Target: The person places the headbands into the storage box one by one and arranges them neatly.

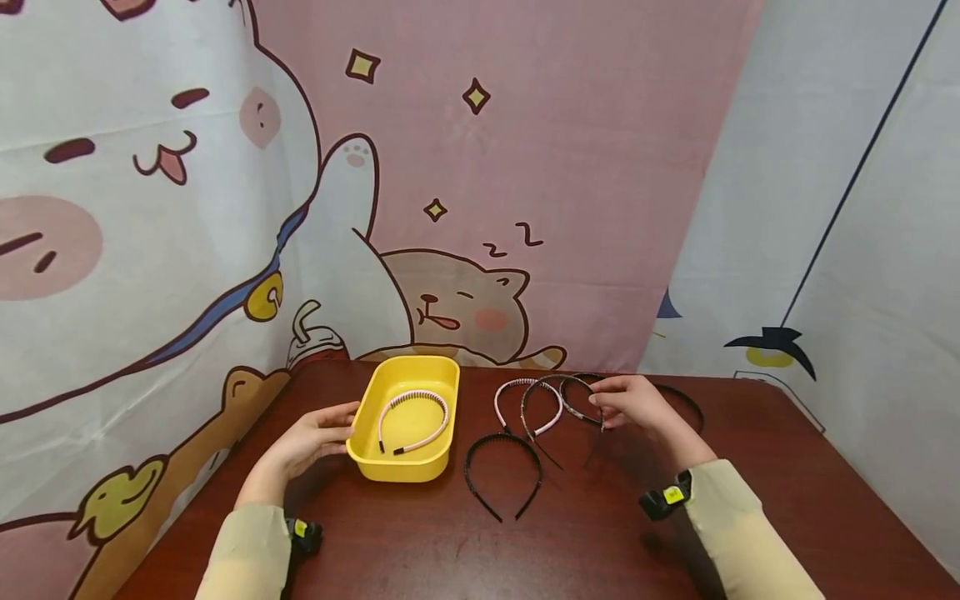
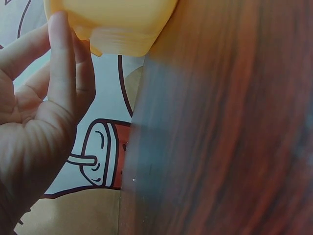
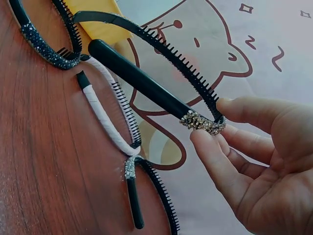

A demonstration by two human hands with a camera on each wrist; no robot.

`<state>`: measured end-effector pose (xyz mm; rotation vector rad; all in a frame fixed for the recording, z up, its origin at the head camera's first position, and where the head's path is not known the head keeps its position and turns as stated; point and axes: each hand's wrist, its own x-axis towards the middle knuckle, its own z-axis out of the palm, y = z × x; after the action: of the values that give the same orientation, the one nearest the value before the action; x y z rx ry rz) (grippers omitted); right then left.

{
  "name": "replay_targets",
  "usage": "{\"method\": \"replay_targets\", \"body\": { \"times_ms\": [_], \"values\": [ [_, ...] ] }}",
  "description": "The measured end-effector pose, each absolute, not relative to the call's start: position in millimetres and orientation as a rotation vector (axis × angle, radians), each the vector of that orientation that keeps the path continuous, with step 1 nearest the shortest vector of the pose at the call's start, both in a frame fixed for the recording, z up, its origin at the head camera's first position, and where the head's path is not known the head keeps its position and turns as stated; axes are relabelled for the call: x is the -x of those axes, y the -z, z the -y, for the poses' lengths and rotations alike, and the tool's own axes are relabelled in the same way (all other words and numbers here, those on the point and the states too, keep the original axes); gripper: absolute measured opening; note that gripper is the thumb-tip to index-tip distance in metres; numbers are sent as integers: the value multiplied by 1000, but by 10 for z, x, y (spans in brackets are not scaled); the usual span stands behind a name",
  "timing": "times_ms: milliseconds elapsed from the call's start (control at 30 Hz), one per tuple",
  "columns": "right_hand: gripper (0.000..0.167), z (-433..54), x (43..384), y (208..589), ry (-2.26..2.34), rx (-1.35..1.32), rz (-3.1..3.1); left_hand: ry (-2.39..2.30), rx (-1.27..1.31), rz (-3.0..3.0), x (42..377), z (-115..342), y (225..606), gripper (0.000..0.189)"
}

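From the far left, a cloth [image 1: 172,275] printed with cartoon animals hangs behind the brown tabletop [image 1: 600,550]. My left sleeve [image 1: 251,542] is pale, with a small black device [image 1: 303,536] at the wrist. My left hand [image 1: 318,433] has its fingers loosely extended, their tips touching the left side of a yellow tray [image 1: 405,472]. In the tray lies a pink headband [image 1: 414,393] with dark ends, its curve toward the far end and its tips toward me. Just right of the tray, a black headband [image 1: 503,436] lies on the tabletop, tips also toward me; the right wrist view shows dark glitter on it. Behind it and a little to the right is a second pink headband [image 1: 519,382], toothed along the inside, one dark end just beside the black one. Raised in front of this one is a black headband with gold beads [image 3: 146,82]; I pinch its beaded part between the thumb and fingers of my right hand [image 1: 637,404]. A black headband with silver glitter [image 3: 134,200] sits near the second pink one, partly covered by my fingers in the head view. Past my right hand shows a curve of black band [image 1: 700,408]. Another black device [image 1: 665,498] sits at my right wrist, beside the right sleeve [image 1: 750,533].
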<state>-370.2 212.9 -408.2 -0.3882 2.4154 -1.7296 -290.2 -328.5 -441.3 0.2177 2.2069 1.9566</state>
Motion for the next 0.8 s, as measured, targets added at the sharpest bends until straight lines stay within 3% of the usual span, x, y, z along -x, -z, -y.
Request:
{"method": "replay_targets", "body": {
  "times_ms": [800],
  "values": [
    [42,-2001,3680,3926,1723,438,-2428,-1948,-194,-2226,2924,3293,4452,63]
  ]
}}
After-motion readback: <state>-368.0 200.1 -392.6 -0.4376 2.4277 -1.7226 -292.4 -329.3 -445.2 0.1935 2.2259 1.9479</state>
